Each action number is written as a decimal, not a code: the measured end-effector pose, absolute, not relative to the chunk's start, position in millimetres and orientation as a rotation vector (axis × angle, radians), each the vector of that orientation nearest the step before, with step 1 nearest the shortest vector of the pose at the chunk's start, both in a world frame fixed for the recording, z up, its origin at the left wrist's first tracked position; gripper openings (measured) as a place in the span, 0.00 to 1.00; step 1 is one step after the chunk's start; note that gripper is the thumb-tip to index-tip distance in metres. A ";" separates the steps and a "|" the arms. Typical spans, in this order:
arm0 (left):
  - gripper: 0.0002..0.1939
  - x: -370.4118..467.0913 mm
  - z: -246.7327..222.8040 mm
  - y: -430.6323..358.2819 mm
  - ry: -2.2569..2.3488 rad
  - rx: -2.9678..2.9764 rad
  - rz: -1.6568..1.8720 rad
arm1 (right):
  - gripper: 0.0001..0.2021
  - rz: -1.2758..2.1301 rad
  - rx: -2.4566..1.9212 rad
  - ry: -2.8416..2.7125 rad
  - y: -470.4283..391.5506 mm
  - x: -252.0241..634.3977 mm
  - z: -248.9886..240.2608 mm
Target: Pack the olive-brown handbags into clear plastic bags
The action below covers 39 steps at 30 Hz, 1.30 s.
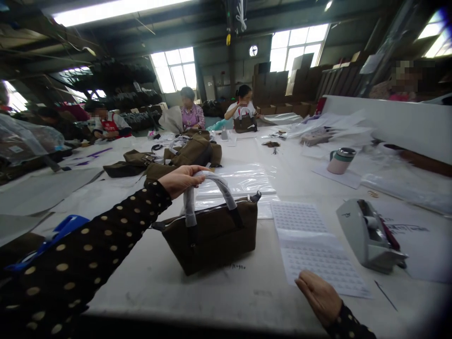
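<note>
Left hand point(181, 180) is closing around the foam-wrapped handles point(208, 190) of a brown canvas handbag point(213, 233), gripping them at their left crest while the bag is standing upright on the white work table point(169, 282). The bag's long axis is running left to right across the view, its zipper line tilting slightly upward toward the right. The left hand is sitting directly above the bag's left end; the right hand point(319, 296) is lying well to the right of the bag and nearer the viewer, palm down and fingers relaxed, holding nothing, its fingertips just touching the lower corner of a sheet of small printed labels point(310, 249). The left hand is therefore the nearer one to the bag. Right of the bag, beyond the label sheet, a grey tape dispenser point(370, 238) is resting on the table. Behind the bag, clear plastic bags point(243, 181) are lying flat, and farther back more brown handbags point(190, 150) are piling up. A lidded cup point(341, 160) is standing to the far right of the bag. Other people are sitting at the table's far end beneath large windows.
</note>
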<state>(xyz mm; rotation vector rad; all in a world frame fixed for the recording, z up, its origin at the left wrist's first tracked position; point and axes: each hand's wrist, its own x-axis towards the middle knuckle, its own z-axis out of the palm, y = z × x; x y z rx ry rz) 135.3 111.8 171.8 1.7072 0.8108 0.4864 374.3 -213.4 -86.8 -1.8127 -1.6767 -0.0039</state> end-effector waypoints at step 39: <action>0.32 81.0 -46.5 -23.0 0.884 3.051 0.520 | 0.30 -0.109 -1.367 -2.455 -73.0 299.3 -52.7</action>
